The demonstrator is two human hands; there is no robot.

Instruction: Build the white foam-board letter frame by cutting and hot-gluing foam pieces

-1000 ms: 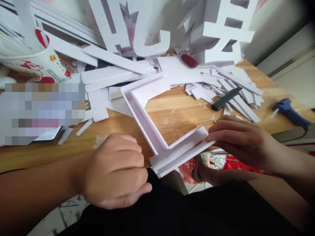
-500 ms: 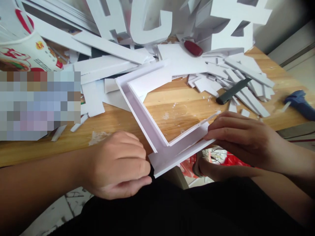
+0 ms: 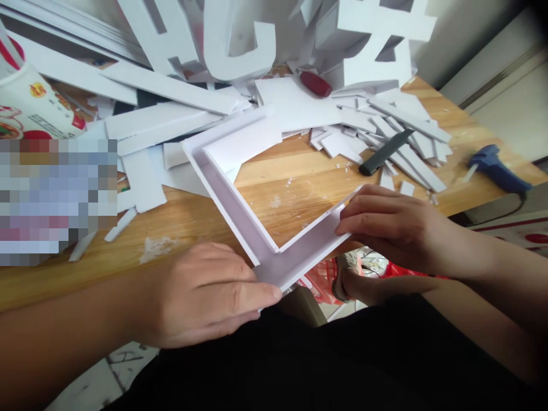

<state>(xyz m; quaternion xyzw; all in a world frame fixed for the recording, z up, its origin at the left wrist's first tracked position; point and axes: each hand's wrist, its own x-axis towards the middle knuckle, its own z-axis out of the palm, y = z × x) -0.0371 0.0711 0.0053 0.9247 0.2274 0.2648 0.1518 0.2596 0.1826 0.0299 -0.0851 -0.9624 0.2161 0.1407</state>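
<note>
A white foam-board channel piece (image 3: 233,208) with raised side walls and angled corners lies partly on the wooden table (image 3: 295,197), its near arm jutting over the front edge. My left hand (image 3: 214,294) is closed on its near corner, the fingers along the outer wall and the end. Gripping the right end of the near arm is my right hand (image 3: 385,228), fingers over the walls; its thumb is hidden. The far arm of the piece reaches among loose white boards.
Standing white letter shapes (image 3: 240,63) line the back. White offcuts (image 3: 342,145), a dark-handled cutter (image 3: 385,153), a red object (image 3: 315,84) and a blue glue gun (image 3: 499,170) lie about. A paper cup (image 3: 34,108) stands left; red bags are below the table.
My left hand has moved from beside the corner onto it and now grips it. The view has shifted, so the table's contents appear further left. My right hand still holds the near arm.
</note>
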